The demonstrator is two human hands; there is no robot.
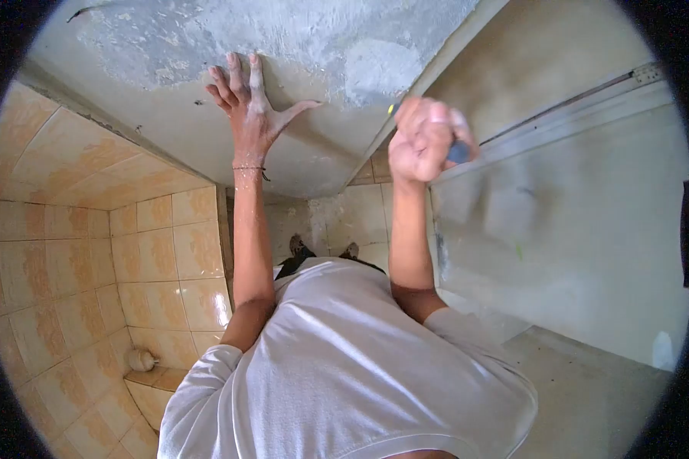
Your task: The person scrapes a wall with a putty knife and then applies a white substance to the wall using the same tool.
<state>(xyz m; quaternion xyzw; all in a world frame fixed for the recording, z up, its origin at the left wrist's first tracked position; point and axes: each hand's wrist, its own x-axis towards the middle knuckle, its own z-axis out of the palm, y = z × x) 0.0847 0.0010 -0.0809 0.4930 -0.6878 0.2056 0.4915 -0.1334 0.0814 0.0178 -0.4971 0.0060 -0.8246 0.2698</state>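
My left hand (249, 115) lies with its fingers spread against a pale painted panel (298, 145), just below a rough grey patch (283, 38) where the coating looks worn or scraped. Whitish dust marks its fingers and wrist, and a thin dark band circles the wrist. Near the panel's right edge, my right hand (429, 141) is closed in a fist around a hand tool with a dark grey-blue handle (458, 152). A small yellow spot shows at the tool's other side. Fingers and blur hide most of it, so its exact kind is unclear.
Orange-and-cream tiled walls (145, 249) stand at the left, with a small round pale object (140, 359) on a tiled ledge. A pale wall or panel (574, 222) with a dark metal strip (566, 105) rises at the right. My feet are on the floor below.
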